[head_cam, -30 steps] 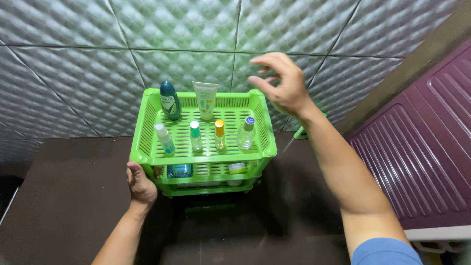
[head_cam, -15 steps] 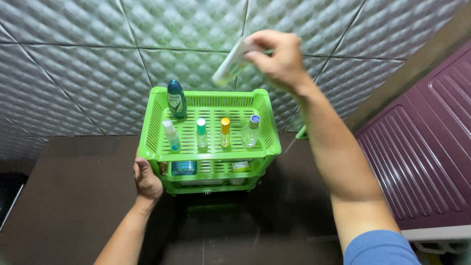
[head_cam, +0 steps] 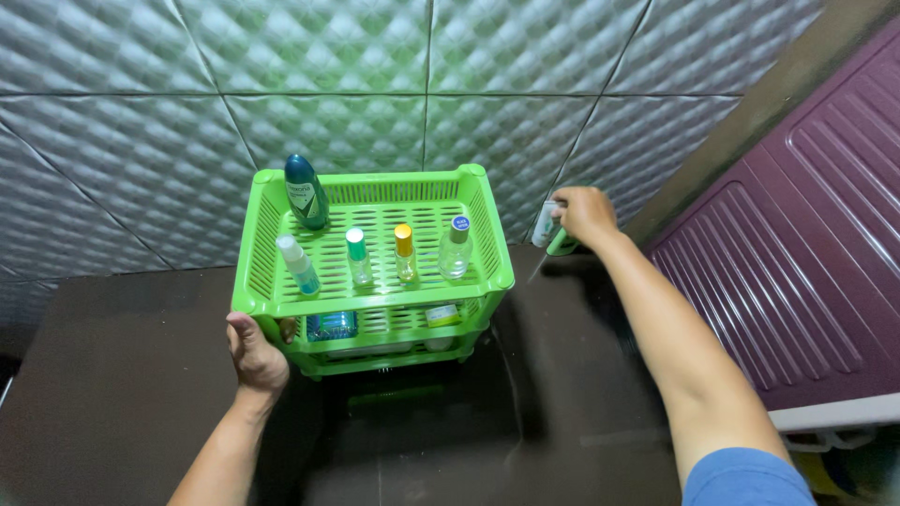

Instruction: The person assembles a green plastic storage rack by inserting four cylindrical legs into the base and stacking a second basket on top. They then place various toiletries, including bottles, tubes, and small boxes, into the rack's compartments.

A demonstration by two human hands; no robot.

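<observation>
A bright green tiered plastic rack (head_cam: pixel 497 245) stands on a dark table against a quilted grey wall. Its top shelf carries a dark teal bottle (head_cam: pixel 306 192) at the back left and a row of small bottles: white (head_cam: pixel 298 265), green-capped (head_cam: pixel 358 257), yellow-capped (head_cam: pixel 404 252) and a clear blue-capped one (head_cam: pixel 454 249). My left hand (head_cam: pixel 253 352) grips the rack's front left corner. My right hand (head_cam: pixel 585 215) is to the right of the rack, low by the wall, closed around a pale tube (head_cam: pixel 544 225) beside a green object (head_cam: pixel 562 245).
The lower shelves hold a blue item (head_cam: pixel 332 325) and a small white-and-yellow one (head_cam: pixel 442 315). A purple ribbed panel (head_cam: pixel 806 244) with a white edge rises at the right. The dark tabletop (head_cam: pixel 112 375) extends left and toward me.
My right hand lifted the pale tube from the back of the top shelf, swung it up over the rack, then lowered it to the right side by the wall. My left hand stayed on the rack.
</observation>
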